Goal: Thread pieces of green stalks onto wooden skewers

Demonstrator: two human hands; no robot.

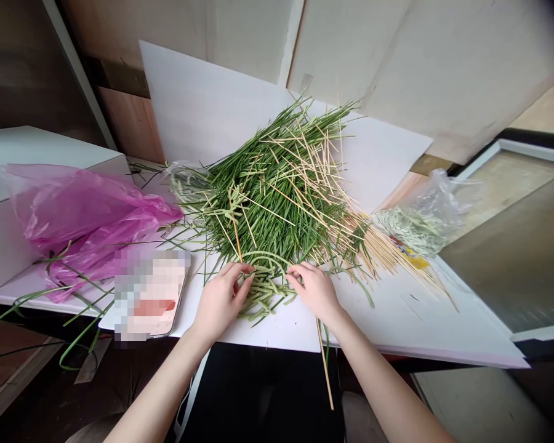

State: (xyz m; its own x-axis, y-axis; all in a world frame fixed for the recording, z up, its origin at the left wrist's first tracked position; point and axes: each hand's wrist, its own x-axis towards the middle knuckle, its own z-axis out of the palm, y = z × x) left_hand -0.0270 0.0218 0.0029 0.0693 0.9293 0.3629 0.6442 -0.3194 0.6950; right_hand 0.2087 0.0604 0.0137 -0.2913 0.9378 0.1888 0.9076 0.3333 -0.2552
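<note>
A large heap of thin green stalks (pixel 277 191) lies on a white board (pixel 397 320), mixed with many thin wooden skewers (pixel 383 249). My left hand (pixel 221 298) rests at the heap's near edge, fingers curled and pinching a small bundle of green stalks (pixel 264 289). My right hand (pixel 314 290) is at the same bundle from the right, fingers bent and pinching its stalks. One skewer (pixel 324 363) sticks out below my right wrist, past the board's front edge.
A crumpled pink plastic bag (pixel 78 215) lies at the left beside a white box (pixel 9 184). A blurred-out phone (pixel 150 292) sits left of my left hand. A clear bag with pale greens (pixel 420 221) lies at the right. White panels lean behind.
</note>
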